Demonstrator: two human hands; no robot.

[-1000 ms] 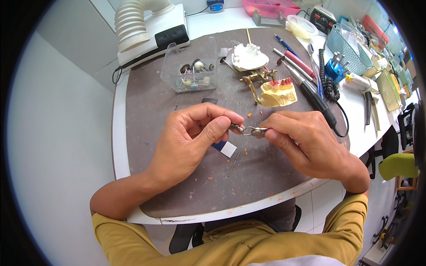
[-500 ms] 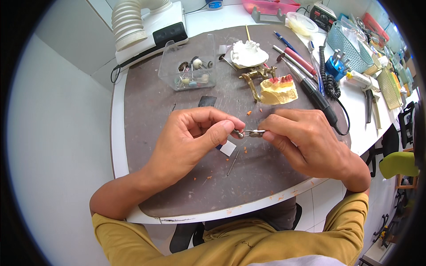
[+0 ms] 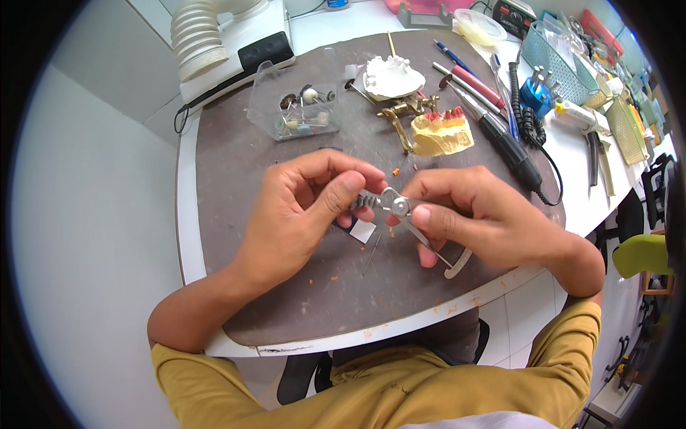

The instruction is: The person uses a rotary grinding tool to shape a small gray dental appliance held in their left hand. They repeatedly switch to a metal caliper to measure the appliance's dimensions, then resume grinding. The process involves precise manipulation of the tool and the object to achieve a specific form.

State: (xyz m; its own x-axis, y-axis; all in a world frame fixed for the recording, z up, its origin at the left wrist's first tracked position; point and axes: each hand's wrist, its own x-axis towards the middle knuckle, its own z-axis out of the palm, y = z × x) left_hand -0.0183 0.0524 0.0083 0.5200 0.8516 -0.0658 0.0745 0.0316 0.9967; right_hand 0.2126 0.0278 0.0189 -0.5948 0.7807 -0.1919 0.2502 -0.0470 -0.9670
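My left hand pinches a small grey metal piece with a row of tooth-like bumps, seemingly a dental bridge framework. In my right hand is a metal dental caliper, gripped near its round pivot. Its curved measuring tips point left and meet the framework, though the exact contact is too small to make out. The caliper's curved scale hangs below my right fingers. Under the hands lie a white and blue piece and a thin metal bur.
Beyond my hands stand a yellow cast with red teeth, a brass articulator and a white cast. A clear box holds polishing bits. A black handpiece with its cord lies right. An extraction hose is far left.
My right hand has turned the caliper, so its pivot and scale now show. The framework in my left fingers shows more of its row of bumps. The view has shifted slightly.
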